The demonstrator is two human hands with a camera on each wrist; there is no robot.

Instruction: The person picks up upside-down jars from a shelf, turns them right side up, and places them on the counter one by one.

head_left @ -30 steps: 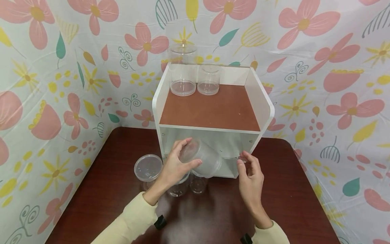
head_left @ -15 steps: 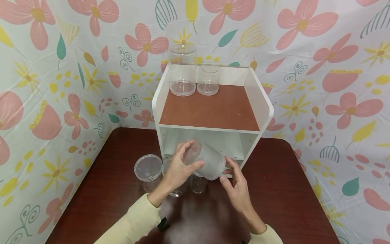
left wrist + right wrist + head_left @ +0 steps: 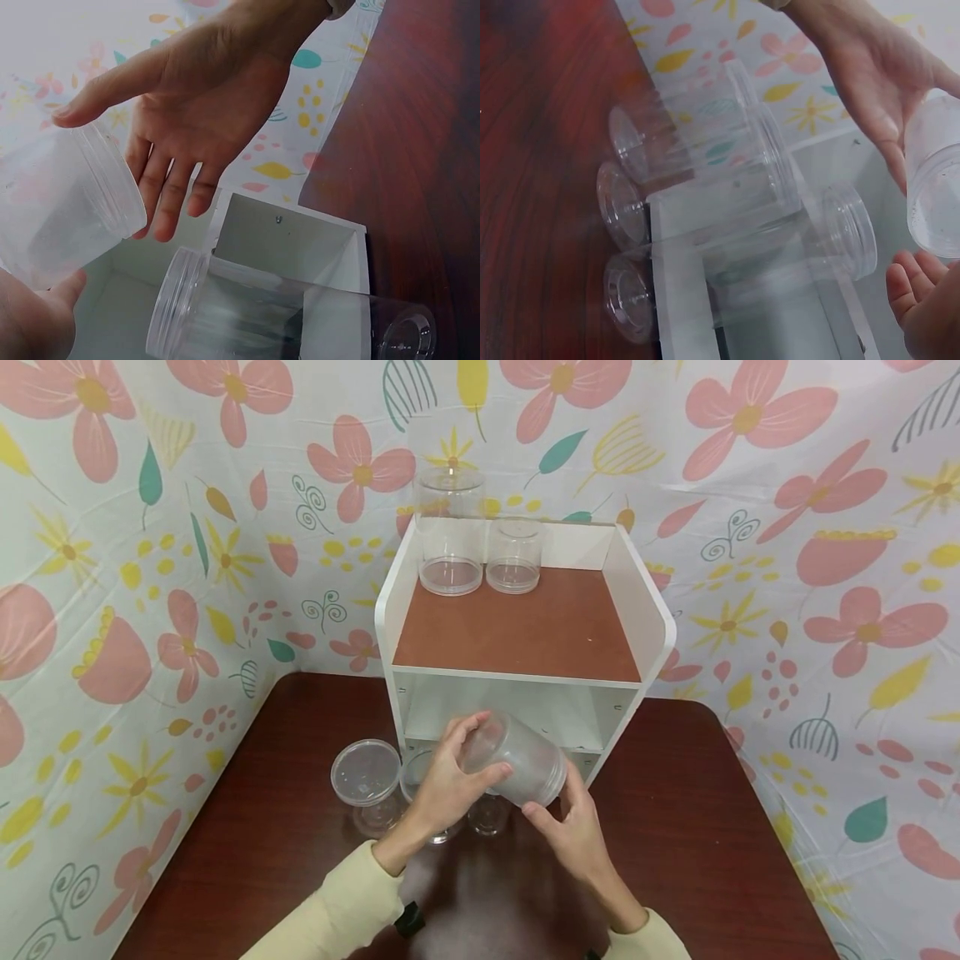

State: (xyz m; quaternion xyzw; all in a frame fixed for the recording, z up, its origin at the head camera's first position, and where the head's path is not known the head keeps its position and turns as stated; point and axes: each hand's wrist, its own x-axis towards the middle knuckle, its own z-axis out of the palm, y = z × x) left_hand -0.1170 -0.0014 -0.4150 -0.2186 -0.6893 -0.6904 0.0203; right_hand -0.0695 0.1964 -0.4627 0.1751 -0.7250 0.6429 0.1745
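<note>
A frosted, translucent plastic jar (image 3: 517,762) is tilted in the air in front of the white shelf unit (image 3: 517,679). My left hand (image 3: 450,781) grips its upper left end, thumb in front and fingers behind. At the lower right, ridged end, my right hand (image 3: 573,831) holds it between thumb and fingers. Just below and left, a tall clear jar (image 3: 366,772) stands on the table. Two more clear jars stand beside it, partly hidden by my left hand and the frosted jar; the right wrist view shows all three, including the nearest one (image 3: 742,262).
On the unit's brown top shelf (image 3: 525,635) stand a large clear jar (image 3: 450,539) and a smaller one (image 3: 513,560), near the left wall. The dark red table (image 3: 697,827) runs around the unit. Flower-patterned cloth (image 3: 750,527) hangs behind and at both sides.
My right hand has moved left from beside the unit's right wall and taken hold of the jar's ridged end. My left hand and the jar have shifted slightly right and down.
</note>
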